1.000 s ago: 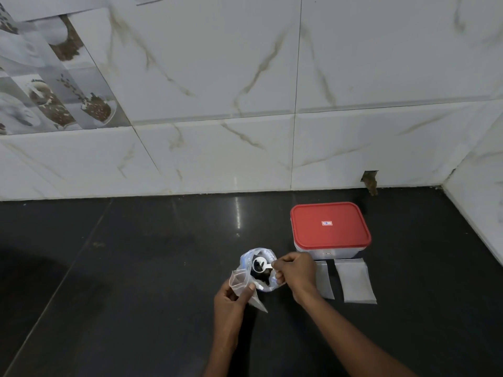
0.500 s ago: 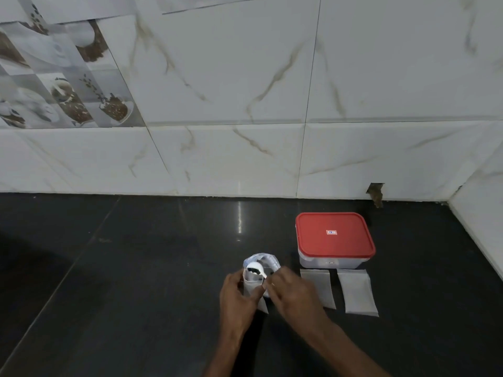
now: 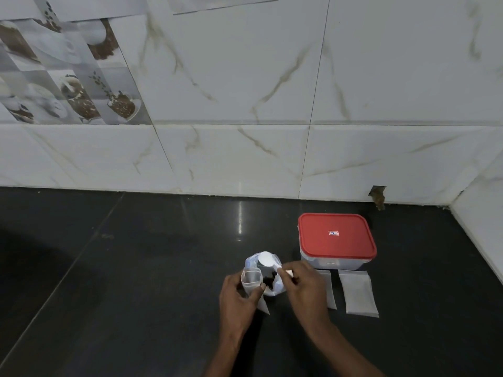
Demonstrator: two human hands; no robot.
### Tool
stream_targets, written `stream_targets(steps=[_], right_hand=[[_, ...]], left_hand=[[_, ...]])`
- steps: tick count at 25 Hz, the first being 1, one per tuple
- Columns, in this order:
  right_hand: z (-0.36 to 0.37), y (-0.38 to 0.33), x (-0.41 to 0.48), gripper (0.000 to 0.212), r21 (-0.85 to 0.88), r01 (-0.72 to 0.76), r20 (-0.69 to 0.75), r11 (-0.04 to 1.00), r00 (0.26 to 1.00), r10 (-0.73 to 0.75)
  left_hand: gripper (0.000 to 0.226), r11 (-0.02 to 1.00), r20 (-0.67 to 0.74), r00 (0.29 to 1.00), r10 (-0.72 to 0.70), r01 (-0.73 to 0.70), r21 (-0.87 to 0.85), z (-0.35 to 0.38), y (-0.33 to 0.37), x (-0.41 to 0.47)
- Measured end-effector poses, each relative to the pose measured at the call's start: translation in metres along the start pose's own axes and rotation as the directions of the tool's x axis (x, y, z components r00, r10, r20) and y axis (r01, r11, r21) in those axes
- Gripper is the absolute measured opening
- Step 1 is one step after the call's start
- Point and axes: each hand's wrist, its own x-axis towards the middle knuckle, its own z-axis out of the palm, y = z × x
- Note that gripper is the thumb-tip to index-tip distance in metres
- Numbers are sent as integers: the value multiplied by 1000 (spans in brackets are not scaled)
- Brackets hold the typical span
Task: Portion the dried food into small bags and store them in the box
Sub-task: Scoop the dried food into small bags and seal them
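Head view: on a black counter (image 3: 136, 268), the left hand (image 3: 239, 297) pinches a small clear bag (image 3: 251, 278) held open, beside a larger bag (image 3: 275, 284) with dark dried food (image 3: 268, 280) inside. The right hand (image 3: 302, 287) grips a white spoon (image 3: 268, 261) over it. A red-lidded box (image 3: 336, 240) sits closed behind two flat empty bags (image 3: 358, 293).

Home kitchen: dark stone counter (image 3: 136, 268), marble-look wall tiles (image 3: 245, 77), coffee-print tiles (image 3: 68, 85).
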Motion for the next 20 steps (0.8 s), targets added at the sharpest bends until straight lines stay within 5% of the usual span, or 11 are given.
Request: stream_targets(steps=[2,5,10,13,16,17,20], right_hand=[[6,7,7,10,-49,-172,40,984,984,174],[16,9,14,17,-172,-211,221,962,944,247],[29,9,12,30,-435,244,447,867,894,-27],[35,8,15,36,-470,283,449,836,892,-50],[36,-2,15,16,-464,295,458,835,887,-59],[37,-5,16,4,-431,238,453,871,891,-19],[40,-4,22,18,-343,-116,395,932,882,256]], left_hand=[[31,999,-19,999,-48,48,-18,-3,-9,-1],[30,991,2,994,-108,107,-81,-8,-21,-1],[21,933,158,970,-187,226,-280,-5,-19,-8],[26,867,201,951,-234,298,-398,-2,-18,-8],[31,833,246,940,-238,328,-447,0,-19,-5],[32,823,257,937,-238,335,-458,1,-20,-4],[32,825,262,939,-225,326,-462,3,-24,-4]])
